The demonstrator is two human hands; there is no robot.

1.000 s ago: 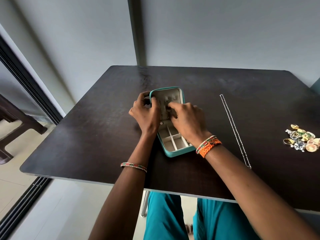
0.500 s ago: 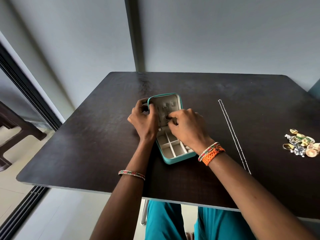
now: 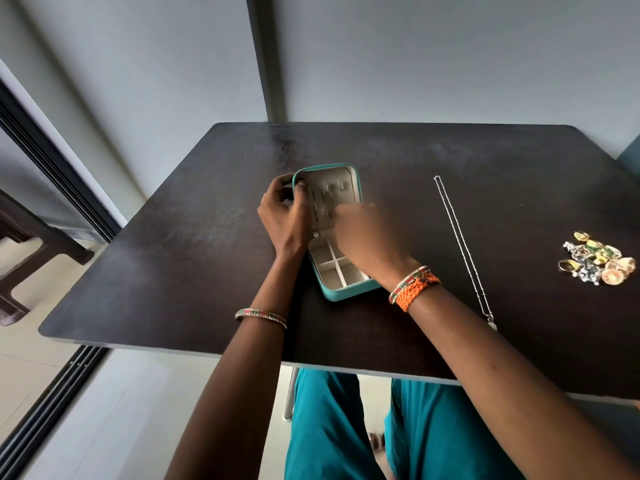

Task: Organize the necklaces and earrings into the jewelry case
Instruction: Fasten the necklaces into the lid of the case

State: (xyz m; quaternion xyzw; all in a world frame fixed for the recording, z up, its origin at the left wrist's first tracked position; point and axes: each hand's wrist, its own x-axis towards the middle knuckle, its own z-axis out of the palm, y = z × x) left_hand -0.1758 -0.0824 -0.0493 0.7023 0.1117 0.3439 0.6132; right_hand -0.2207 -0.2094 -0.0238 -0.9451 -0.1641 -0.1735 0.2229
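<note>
The teal jewelry case (image 3: pixel 346 293) lies open in the middle of the dark table (image 3: pixel 173 254), its lid flat at the far side and its divided cream compartments near me. My left hand (image 3: pixel 280 216) grips the lid's left edge, thumb on the rim. My right hand (image 3: pixel 367 233) is blurred over the hinge area, its curled fingertips pinching at a thin silver necklace (image 3: pixel 320 206) hung on the lid's hooks. A second silver necklace (image 3: pixel 464 247) lies stretched out straight on the table to the right. A pile of earrings (image 3: pixel 595 259) sits at the far right.
A grey wall with a dark vertical post (image 3: pixel 266 57) stands behind the table. A sliding-door track (image 3: pixel 52 386) and a dark wooden bench (image 3: pixel 31 237) are on the left. My teal-clad legs (image 3: pixel 332 427) show below the table's front edge.
The camera has tilted, so the table sits a little lower in view. My right hand has shifted slightly right and is now motion-blurred; my left hand stays on the lid's edge.
</note>
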